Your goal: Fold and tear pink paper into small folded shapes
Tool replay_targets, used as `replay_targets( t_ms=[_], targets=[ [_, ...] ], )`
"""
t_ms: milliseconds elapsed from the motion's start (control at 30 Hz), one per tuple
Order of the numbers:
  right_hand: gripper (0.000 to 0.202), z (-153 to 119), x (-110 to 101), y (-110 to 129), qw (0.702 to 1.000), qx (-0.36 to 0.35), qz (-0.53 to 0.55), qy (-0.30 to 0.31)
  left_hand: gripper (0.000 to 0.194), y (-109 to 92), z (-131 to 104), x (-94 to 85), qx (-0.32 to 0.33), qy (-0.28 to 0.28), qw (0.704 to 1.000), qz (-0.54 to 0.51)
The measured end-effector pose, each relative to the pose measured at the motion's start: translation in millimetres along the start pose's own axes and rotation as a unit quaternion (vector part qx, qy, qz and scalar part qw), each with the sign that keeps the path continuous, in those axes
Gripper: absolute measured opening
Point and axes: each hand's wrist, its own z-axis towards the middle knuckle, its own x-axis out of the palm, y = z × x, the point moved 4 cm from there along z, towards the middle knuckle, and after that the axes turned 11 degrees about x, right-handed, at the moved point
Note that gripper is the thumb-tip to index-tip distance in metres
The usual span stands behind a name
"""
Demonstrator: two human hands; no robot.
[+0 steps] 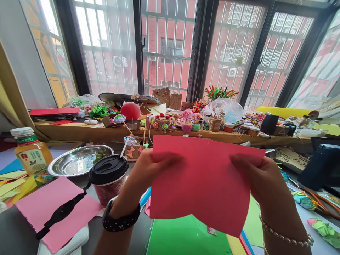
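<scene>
A red sheet of paper [207, 184] is held up in front of me, with a slight crease down its middle and a bowed lower edge. My left hand [156, 163] grips its left side, thumb on the near face and fingers hidden behind. On the right side my right hand [257, 170] pinches it the same way. Below the sheet lies a green board or sheet [183, 235] on the dark table. Just left of my left forearm stands a cup with a black lid [108, 170].
A pink sheet [61, 212] with a black strap across it lies at the left. Behind it are a steel plate [77, 161] and a juice bottle [32, 152]. Folded paper pieces [305, 200] and orange-handled scissors [324, 203] lie right. Crafts crowd the window ledge [79, 130].
</scene>
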Motion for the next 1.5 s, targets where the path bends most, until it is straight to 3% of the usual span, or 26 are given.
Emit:
replay_targets(
  t_ms=[200,467,633,933,1000,1067,1133,1167,1200,1267,1300,1500],
  targets=[
    [0.016,-3,-1,3,1.0,-0.013,0.017,-0.02,0.02,-3,0,-2.7,0.081,-0.055,0.993,0.067],
    [0.016,-4,-3,5,1.0,-0.018,-0.001,-0.018,0.012,-6,-2,4.7,0.111,-0.059,0.99,0.069],
    [0.014,-4,-5,3,1.0,0.001,0.011,-0.013,0.009,-12,-5,5.0,0.135,-0.088,0.976,0.149],
    [0.01,-2,-4,2,0.995,0.02,0.092,0.018,0.012,-18,-7,7.9,0.179,-0.056,0.975,0.121],
    [0.01,-1,-5,2,0.997,0.013,0.08,0.018,0.016,-20,-7,9.5,0.159,-0.078,0.98,0.088],
    [0.011,-1,-5,3,0.998,0.006,0.056,0.02,0.019,-18,-8,8.4,0.086,-0.152,0.984,0.037],
    [0.011,-1,-5,4,0.999,0.007,0.042,0.026,0.04,-14,-11,5.3,0.012,-0.235,0.972,-0.005],
    [0.011,-2,-4,4,0.998,0.014,0.046,0.029,0.026,-15,-9,6.8,0.027,-0.208,0.978,0.002],
    [0.011,-3,-3,4,0.998,0.022,0.056,0.032,0.014,-21,-6,11.1,0.116,-0.128,0.984,0.04],
    [0.012,-4,-1,4,0.995,0.037,0.081,0.035,0.018,-26,-6,13.0,0.266,-0.046,0.959,0.088],
    [0.013,-5,0,4,0.994,0.043,0.09,0.036,0.019,-25,-5,11.5,0.294,-0.028,0.951,0.088],
    [0.015,-3,0,3,0.993,0.054,0.099,0.036,0.024,-14,-4,6.3,0.311,-0.003,0.946,0.094]
  ],
)
